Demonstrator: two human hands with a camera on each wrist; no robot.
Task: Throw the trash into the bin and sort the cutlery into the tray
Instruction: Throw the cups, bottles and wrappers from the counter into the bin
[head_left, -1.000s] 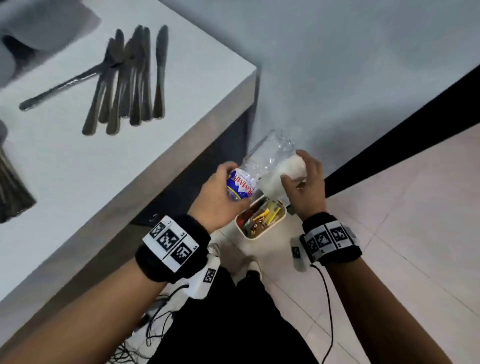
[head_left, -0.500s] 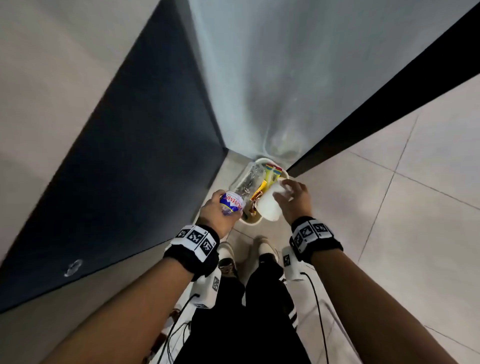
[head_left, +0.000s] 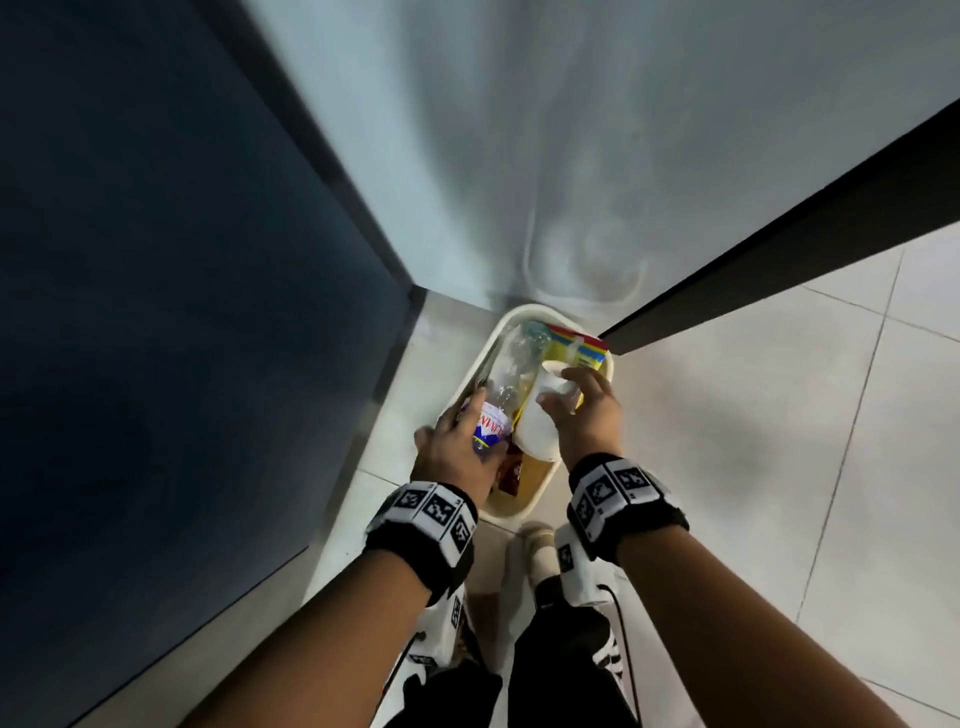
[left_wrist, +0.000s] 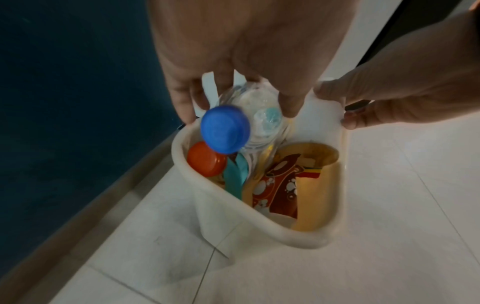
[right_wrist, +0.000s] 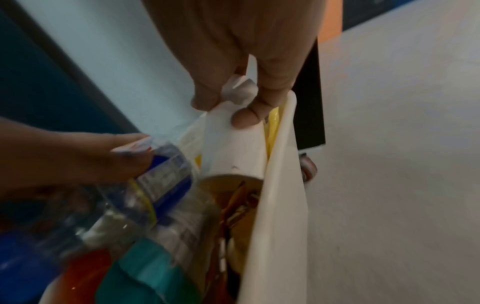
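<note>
Plastic bottle (head_left: 506, 387) gripped by left hand (head_left: 457, 452), paper cup (head_left: 540, 421) pinched by right hand (head_left: 589, 415), both lowering into bin (head_left: 519, 512); next, let go.

Floor (head_left: 753, 441): pale square tiles, thin grey grout lines, dull sheen. Wall (head_left: 545, 130): light grey-blue, smooth, meeting the floor in a corner. Dark blue panel (head_left: 156, 312): broad, upright, at the left, edged by a grey strip along its base. Black skirting band (head_left: 779, 260): runs diagonally along the wall's foot at the right. Light: dim, even.
</note>
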